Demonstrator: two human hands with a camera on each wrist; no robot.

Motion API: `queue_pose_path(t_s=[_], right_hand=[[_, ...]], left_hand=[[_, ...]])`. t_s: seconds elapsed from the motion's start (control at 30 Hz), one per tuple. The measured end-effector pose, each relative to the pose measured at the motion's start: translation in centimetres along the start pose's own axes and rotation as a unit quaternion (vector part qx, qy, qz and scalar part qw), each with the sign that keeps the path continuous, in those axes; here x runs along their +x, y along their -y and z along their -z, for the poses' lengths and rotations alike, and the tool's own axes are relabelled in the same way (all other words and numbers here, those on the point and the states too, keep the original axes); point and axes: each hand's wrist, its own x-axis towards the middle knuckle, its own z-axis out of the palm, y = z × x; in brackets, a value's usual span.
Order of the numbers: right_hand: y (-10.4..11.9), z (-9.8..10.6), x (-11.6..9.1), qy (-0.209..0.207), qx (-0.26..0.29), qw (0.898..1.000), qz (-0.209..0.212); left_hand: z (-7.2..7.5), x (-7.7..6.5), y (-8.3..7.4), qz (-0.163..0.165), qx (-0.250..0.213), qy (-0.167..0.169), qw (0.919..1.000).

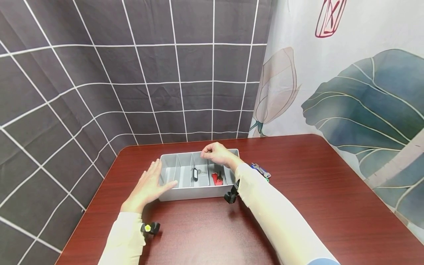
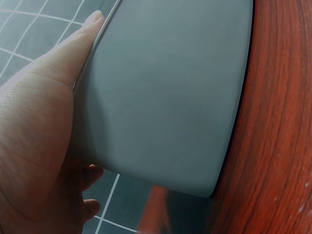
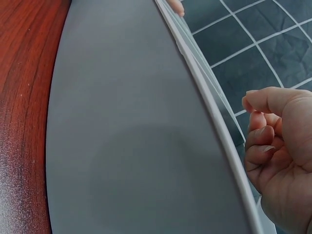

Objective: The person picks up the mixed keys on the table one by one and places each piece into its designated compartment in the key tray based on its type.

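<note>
A grey divided tray sits on the table. My left hand rests at its left end, fingers extended along the end wall and thumb at the front rim; in the left wrist view the thumb lies along the rim. Curled fingers bring my right hand over the tray's back part, above the rim, with nothing visible between the fingertips. Below it, a black key tag and a silvery key lie in one compartment. To the right, a red tag with a dark piece lies in another, partly under the wrist.
Right of the tray, beside my right forearm, a blue tag with metal keys lies on the red-brown table, with a bit of green next to it. A dark gridded curtain hangs behind the table, and a leaf-patterned one on the right.
</note>
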Motion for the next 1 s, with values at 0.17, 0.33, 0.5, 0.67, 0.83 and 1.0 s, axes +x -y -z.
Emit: queue_pose_path(t_s=[0.17,0.33,0.5,0.67,0.83,1.0], right_hand=[[0.3,0.1,-0.2,0.001,0.002,1.000,-0.002],[0.5,0.3,-0.3,0.006,0.013,1.000,-0.003],[0.4,0.7,-0.3,0.014,0.040,0.999,0.000],[0.7,1.3,-0.6,0.010,0.051,0.999,0.005],[1.8,2.0,-1.2,0.001,0.063,0.998,0.015],[2.9,2.8,-2.3,0.003,0.087,0.996,0.028]], left_hand=[[0.1,-0.1,0.0,0.000,-0.003,0.001,1.0000],[0.1,-0.1,0.0,0.000,-0.006,0.002,1.0000],[0.1,0.0,0.1,0.001,-0.006,0.003,1.0000],[0.0,0.0,0.1,-0.003,-0.002,0.000,1.0000],[0.0,0.1,0.3,-0.004,-0.005,-0.003,1.0000],[-0.1,0.2,0.3,-0.005,-0.003,0.000,1.0000]])
